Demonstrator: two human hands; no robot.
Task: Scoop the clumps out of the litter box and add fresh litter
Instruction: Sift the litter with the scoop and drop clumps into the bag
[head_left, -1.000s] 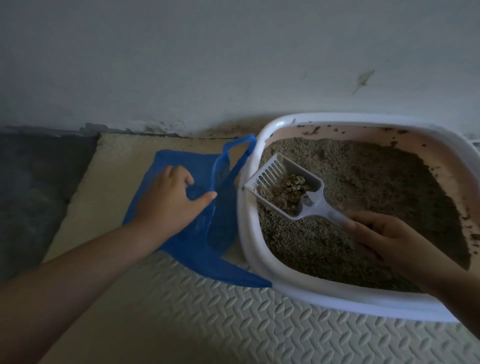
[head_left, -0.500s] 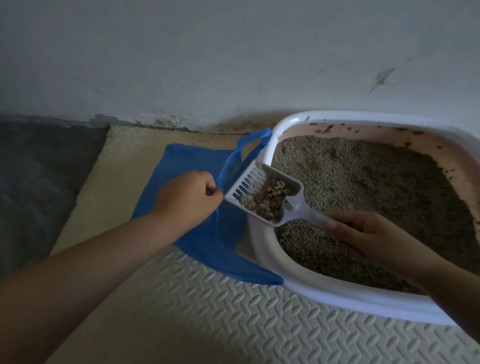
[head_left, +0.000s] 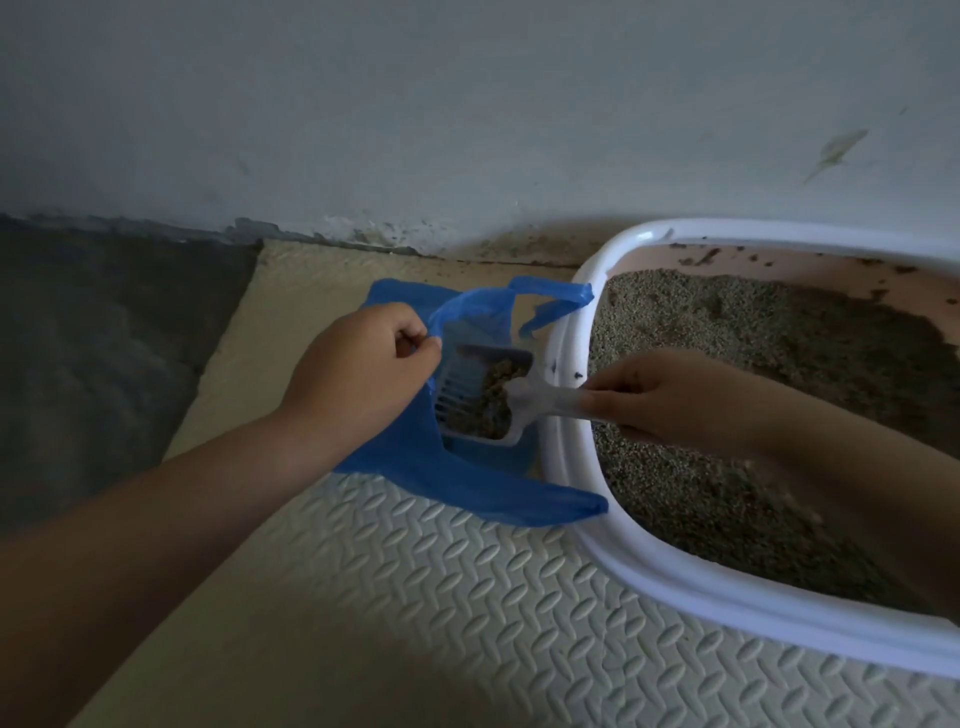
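A white-rimmed litter box (head_left: 571, 467) full of grey litter (head_left: 753, 353) sits at the right against the wall. Just left of it lies a blue plastic bag (head_left: 467, 483). My left hand (head_left: 358, 374) pinches the bag's upper edge and holds its mouth up. My right hand (head_left: 670, 400) grips the handle of a white slotted scoop (head_left: 519, 410). The scoop's head sits inside the bag's mouth, over the box's left rim. Brown clumps (head_left: 493, 395) lie in the scoop.
A pale embossed foam mat (head_left: 415, 597) covers the floor under the bag and box. Dark grey floor (head_left: 93, 364) lies to the left. A stained wall (head_left: 467, 130) runs close behind, with dirt along its base.
My right hand has carried the loaded scoop leftward out of the litter box, over the rim and into the bag. My left hand closed on the bag's edge and lifted it.
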